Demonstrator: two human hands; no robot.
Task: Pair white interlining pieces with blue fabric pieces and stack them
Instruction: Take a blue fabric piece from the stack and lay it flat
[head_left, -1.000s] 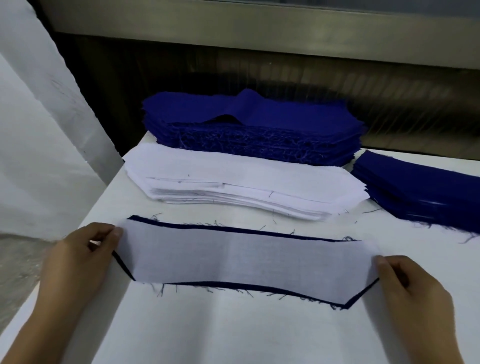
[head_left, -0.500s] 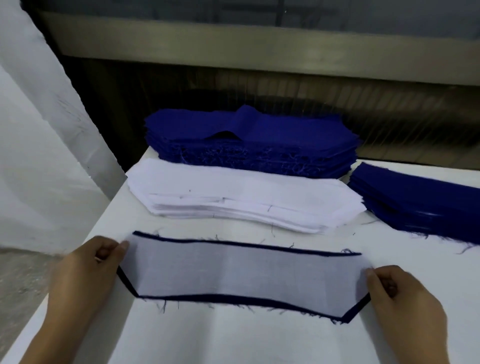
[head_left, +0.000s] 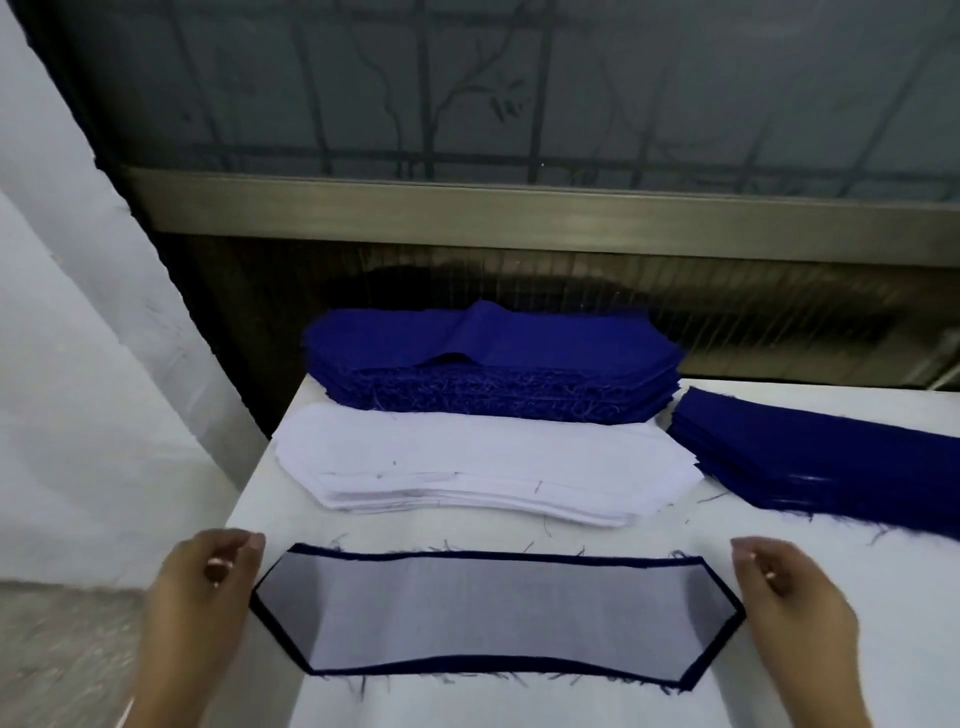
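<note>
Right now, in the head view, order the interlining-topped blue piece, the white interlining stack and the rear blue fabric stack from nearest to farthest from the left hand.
1. Interlining-topped blue piece, just right of the left hand.
2. White interlining stack, behind it, mid-table.
3. Rear blue fabric stack, at the table's far edge.

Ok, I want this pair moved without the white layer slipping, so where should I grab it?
By its two pointed ends, left hand and right hand each coming in from its own side. Pinch past the visible border of the blue fabric piece so the white interlining on top is caught too. It lies flat, long and limp; a single middle grip would probably let it sag.
</note>
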